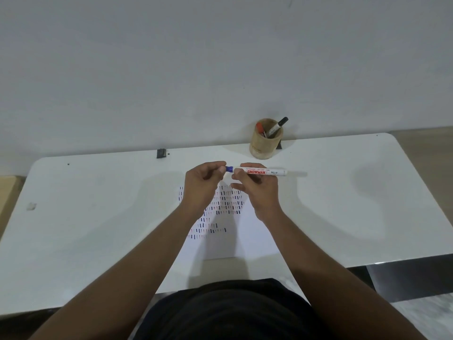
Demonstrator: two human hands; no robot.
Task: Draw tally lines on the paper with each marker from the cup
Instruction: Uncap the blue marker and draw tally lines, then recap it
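I hold a white marker (267, 172) with a red label level above the paper (247, 239). My right hand (255, 185) grips its barrel. My left hand (203, 182) pinches the blue cap (229, 169) at the marker's left end. The paper lies on the white table (98, 217) and carries several rows of short blue and red tally strokes, partly hidden by my hands. A wooden cup (266, 142) stands at the table's back edge with a red-capped marker (260, 128) and a black-capped marker (278, 126) in it.
The table's far edge meets a plain white wall. A small black clip (161, 153) sits at the back edge on the left, and a small pale scrap (31, 206) lies near the left side. The table's right front corner drops off to the floor.
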